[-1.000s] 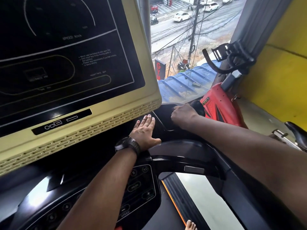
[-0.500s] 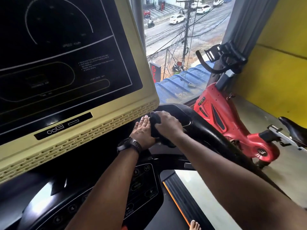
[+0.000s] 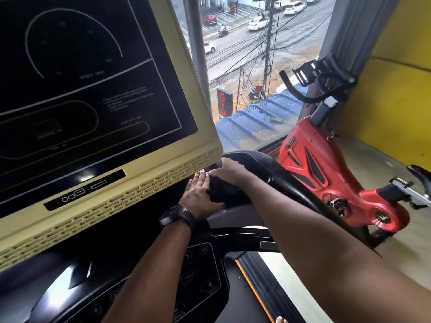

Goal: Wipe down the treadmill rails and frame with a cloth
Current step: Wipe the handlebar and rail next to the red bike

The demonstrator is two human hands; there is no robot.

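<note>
Cloth [image 3: 219, 191] — gripped by right hand [image 3: 229, 171], against left hand [image 3: 198, 194].

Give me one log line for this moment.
step: wipe frame | left hand: flat on frame, beside cloth | right hand: grips cloth, below screen corner

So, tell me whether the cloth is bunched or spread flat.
Bunched: the dark cloth is a crumpled wad gripped under the right hand, not laid flat.
</note>
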